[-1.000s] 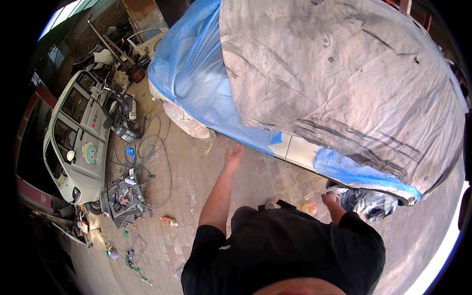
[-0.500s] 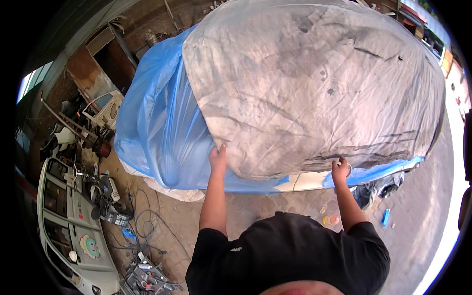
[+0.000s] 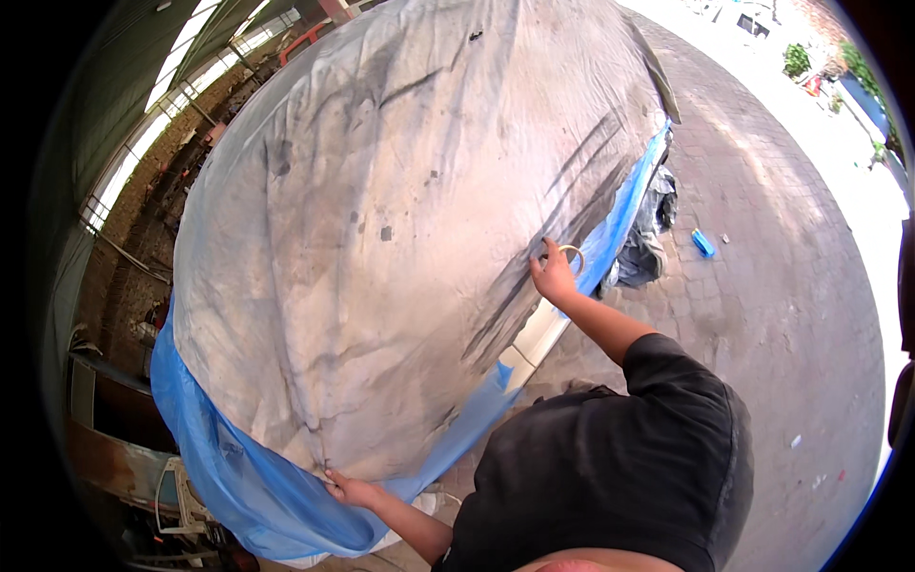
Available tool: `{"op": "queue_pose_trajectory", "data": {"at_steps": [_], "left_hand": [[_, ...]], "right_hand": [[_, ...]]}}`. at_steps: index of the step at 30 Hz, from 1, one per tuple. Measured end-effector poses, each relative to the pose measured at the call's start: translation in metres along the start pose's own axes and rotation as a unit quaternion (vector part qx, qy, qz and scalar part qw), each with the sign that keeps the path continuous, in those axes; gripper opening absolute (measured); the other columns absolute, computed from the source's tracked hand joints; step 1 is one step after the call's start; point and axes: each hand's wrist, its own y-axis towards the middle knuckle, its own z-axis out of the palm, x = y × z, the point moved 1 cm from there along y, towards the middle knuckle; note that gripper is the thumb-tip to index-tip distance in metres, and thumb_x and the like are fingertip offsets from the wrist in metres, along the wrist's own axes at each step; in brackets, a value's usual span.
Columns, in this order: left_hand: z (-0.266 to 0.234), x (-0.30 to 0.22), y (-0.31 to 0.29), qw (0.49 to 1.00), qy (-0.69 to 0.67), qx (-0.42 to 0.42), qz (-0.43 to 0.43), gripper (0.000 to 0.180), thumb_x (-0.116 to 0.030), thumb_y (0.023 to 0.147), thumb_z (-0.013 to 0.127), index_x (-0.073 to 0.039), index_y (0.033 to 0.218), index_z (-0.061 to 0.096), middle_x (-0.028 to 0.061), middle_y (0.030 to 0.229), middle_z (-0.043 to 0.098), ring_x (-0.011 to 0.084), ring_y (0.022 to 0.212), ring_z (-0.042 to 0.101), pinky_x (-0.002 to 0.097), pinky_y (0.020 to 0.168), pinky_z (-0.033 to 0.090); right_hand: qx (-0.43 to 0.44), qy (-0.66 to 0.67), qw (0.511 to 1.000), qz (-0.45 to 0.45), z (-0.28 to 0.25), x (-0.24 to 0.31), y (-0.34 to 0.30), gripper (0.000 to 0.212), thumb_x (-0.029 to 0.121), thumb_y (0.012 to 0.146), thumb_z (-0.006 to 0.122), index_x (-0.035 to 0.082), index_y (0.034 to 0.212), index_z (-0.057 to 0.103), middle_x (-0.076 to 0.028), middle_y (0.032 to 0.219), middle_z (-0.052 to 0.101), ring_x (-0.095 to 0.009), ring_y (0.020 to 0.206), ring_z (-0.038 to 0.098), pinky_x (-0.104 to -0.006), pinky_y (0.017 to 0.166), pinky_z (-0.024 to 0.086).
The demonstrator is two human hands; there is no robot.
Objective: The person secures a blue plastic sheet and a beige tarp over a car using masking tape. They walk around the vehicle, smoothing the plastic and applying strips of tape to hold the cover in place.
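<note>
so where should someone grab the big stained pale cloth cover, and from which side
Probably pinch the stained pale cloth cover at its near-left edge, beside the left hand, from the person's own side: its thin border there overlaps the glossy blue plastic sheet.

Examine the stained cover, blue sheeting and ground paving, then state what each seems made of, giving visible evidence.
Stained cover: probably fabric, matte; it drapes in soft creases and carries dark blotches.
Blue sheeting: likely thin plastic film, slightly glossy; it shows fine wrinkles and pale highlights.
Paving: brick or concrete blocks, dull; joints show, but the look leaves open which.
</note>
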Motion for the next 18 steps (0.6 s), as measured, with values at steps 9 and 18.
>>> {"op": "queue_pose_trajectory", "data": {"at_steps": [9, 18], "left_hand": [[-0.022, 0.001, 0.048, 0.981, 0.090, -0.132, 0.110, 0.045, -0.019, 0.102, 0.062, 0.014, 0.132, 0.055, 0.0241, 0.129, 0.062, 0.0250, 0.110, 0.060, 0.0336, 0.101, 0.045], [0.024, 0.022, 0.013, 0.983, 0.158, -0.080, 0.045, 0.040, -0.023, 0.098, 0.066, 0.014, 0.112, 0.061, 0.0243, 0.112, 0.067, 0.0282, 0.094, 0.062, 0.0386, 0.088, 0.051]], "right_hand": [[0.007, -0.005, 1.000, 0.008, 0.004, -0.012, 0.017, 0.064, 0.027, 0.094, 0.063, -0.002, 0.144, 0.038, -0.031, 0.145, 0.042, -0.048, 0.134, 0.043, -0.0485, 0.113, 0.036], [-0.042, -0.001, 0.999, -0.010, -0.009, -0.039, 0.026, 0.059, 0.028, 0.094, 0.063, 0.002, 0.142, 0.042, -0.026, 0.138, 0.049, -0.043, 0.125, 0.051, -0.0473, 0.105, 0.042]]}}
